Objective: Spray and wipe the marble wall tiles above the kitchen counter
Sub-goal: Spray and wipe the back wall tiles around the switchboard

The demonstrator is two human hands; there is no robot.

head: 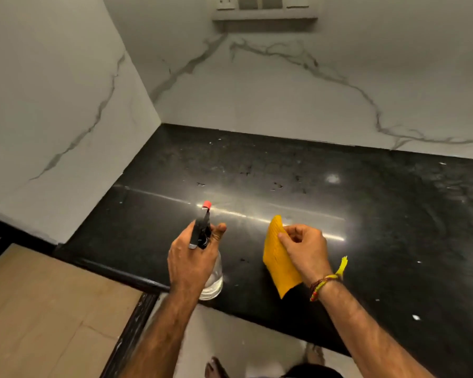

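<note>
Head view: left grip holds a spray bottle over the black bench. Right grip pinches a yellow cloth just right of the bottle.

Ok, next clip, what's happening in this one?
A person stands at a black counter in a corner of marble wall tiles. The left hand grips a clear spray bottle with a red nozzle, pointed toward the wall. The right hand pinches a yellow cloth above the counter. Neither touches the tiles yet.

a switch panel high up, beige floor tiles lower left.
</note>
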